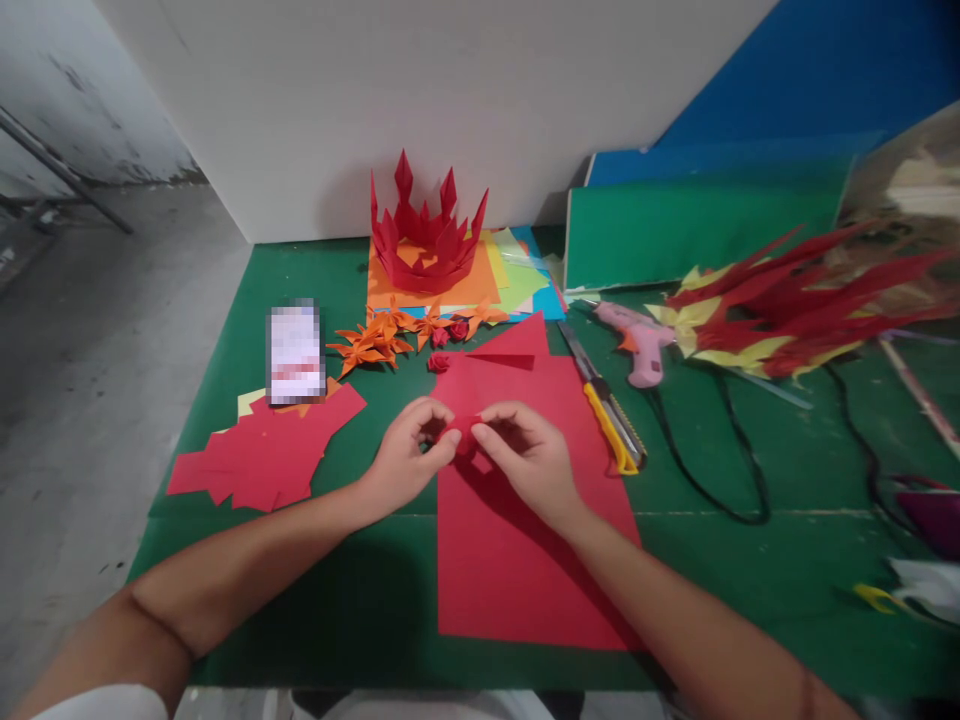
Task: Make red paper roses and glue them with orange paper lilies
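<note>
Between my two hands is a small folded piece of red paper (466, 434), held above a large red sheet (517, 580). My left hand (416, 440) pinches its left side with thumb and forefinger. On the other side, the thumb and fingers of my right hand (529, 455) are closed on it too. Its exact shape is partly hidden by my fingertips. Just beyond lie small red paper roses (439, 362) and several orange paper flowers (375, 338). A red triangular paper piece (517, 345) rests at the top of the sheet.
A red paper crown (427, 260) stands on coloured sheets at the back. Left are a phone (295, 355) and red paper scraps (262, 460). Right lie a yellow utility knife (607, 420), a pink glue gun (641, 340) with a black cord, and red-yellow paper spikes (795, 300).
</note>
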`<state>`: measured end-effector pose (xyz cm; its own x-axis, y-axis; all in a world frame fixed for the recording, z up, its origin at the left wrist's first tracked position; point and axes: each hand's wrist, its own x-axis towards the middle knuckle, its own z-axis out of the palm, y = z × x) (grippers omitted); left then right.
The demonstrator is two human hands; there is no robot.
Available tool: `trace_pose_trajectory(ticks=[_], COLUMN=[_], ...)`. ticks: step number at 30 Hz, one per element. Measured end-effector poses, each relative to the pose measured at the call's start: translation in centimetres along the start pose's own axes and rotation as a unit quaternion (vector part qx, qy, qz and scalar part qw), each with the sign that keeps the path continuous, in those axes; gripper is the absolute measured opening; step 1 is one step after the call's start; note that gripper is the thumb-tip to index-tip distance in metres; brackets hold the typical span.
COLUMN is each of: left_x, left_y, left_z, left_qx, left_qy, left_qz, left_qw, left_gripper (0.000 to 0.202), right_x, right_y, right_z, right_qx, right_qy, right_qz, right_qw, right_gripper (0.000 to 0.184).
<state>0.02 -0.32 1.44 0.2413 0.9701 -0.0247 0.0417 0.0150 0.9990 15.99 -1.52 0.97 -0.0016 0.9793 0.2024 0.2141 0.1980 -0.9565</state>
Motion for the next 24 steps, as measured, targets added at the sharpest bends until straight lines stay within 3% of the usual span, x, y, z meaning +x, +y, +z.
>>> trace_pose_trajectory(ticks=[6,10,14,24], left_x=[-0.1,-0.2,-0.3,-0.4], left_y=[-0.1,0.0,0.4,0.9], left_z=[0.4,0.5,0.4,0.1], left_qx=[-0.129,-0.168,-0.131,-0.084], left_qy=[0.015,0.064,0.046,0.059], left_qz=[-0.068,-0.045,-0.029,-0.046], left_qw=[0.989,0.983,0.990,0.994], left_gripper=[0.032,0.038,0.028,0.027], right_x=[-0.5,-0.5,-0.3,0.1], right_y=[-0.4,-0.6,-0.5,-0.5], right_z=[0.3,0.2,-0.2,-1.0], right_qx=[-0.075,-0.128,-0.181,-0.260], right_qy=[0.055,0.065,0.048,-0.010], right_qz=[-0.062,-0.152,-0.221,-0.281], right_qw=[0.994,0.978,0.957,0.924], right_gripper=[0.001,0.007,0.011,0.016])
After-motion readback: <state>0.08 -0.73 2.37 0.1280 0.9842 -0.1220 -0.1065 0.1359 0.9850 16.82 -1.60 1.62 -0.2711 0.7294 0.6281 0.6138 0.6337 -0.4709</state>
